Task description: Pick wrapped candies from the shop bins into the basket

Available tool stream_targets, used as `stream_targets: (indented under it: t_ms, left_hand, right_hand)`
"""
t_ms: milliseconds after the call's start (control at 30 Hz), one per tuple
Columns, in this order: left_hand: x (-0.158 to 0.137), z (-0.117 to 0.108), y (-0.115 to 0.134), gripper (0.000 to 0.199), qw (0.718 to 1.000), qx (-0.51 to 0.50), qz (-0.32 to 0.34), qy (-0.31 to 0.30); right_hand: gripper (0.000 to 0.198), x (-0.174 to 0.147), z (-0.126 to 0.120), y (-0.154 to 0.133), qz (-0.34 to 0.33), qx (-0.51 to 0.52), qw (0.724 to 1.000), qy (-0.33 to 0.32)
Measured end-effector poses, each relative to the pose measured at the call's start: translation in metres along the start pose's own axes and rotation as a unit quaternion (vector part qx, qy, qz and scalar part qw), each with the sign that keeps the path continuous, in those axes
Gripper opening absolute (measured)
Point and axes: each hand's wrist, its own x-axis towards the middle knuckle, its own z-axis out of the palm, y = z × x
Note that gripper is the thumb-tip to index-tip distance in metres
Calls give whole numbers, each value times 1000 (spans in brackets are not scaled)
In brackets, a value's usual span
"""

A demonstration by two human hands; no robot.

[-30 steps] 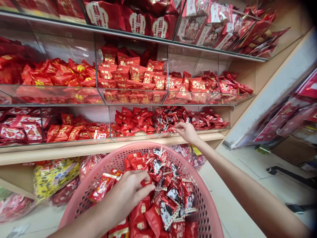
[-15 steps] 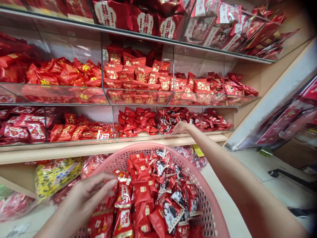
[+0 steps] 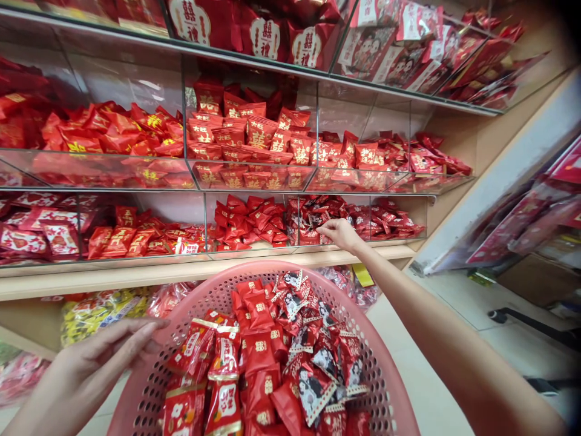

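Note:
A pink perforated plastic basket [image 3: 122, 396] holds several rows of small red wrapped candies [image 3: 258, 345]. Black-and-white patterned candy packets [image 3: 313, 387] lie on its right side, gold-edged red ones [image 3: 226, 351] on its left. My left hand [image 3: 86, 369] is by the basket's left rim, fingers stretched out and holding nothing. Reaching to the lower shelf, my right hand [image 3: 341, 234] has its fingers pinched together at the front of a compartment of dark red candies [image 3: 313, 212]. Whatever is between those fingertips, if anything, is too small to make out.
Glass-fronted shelves [image 3: 254, 168] with dividers hold more red packets above. A wooden ledge [image 3: 136, 274] runs along the lower shelf's front. Under it lie plastic bags, one yellow [image 3: 100, 312]. Dark chair legs [image 3: 521, 321] stand on the tiled floor at right.
My left hand has moved left and down, from over the candies to the basket's left rim. My right hand stays at the same compartment, its pinched fingers now raised slightly.

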Motion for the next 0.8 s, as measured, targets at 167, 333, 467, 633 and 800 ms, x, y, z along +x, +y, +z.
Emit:
stream_targets:
  t_ms: [167, 333, 467, 633, 800]
  left_hand:
    - [0, 17, 23, 29, 985, -76, -25, -154]
    - [-4, 37, 72, 33, 936, -201, -95, -273]
    - [-5, 56, 92, 38, 850, -356, -162, -353]
    - [-7, 78, 101, 57, 749, -460, -225, -420]
    - [-12, 90, 111, 43, 802, -427, -230, -349]
  right_hand:
    - [37, -30, -11, -22, -22, 58, 996, 64]
    - [29, -85, -3, -62, -93, 139, 982, 92]
    - [18, -134, 17, -88, -188, 63, 975, 98]
    - [26, -181, 33, -98, -342, -55, 937, 46]
    - [36, -205, 29, -102, -434, -139, 890, -18]
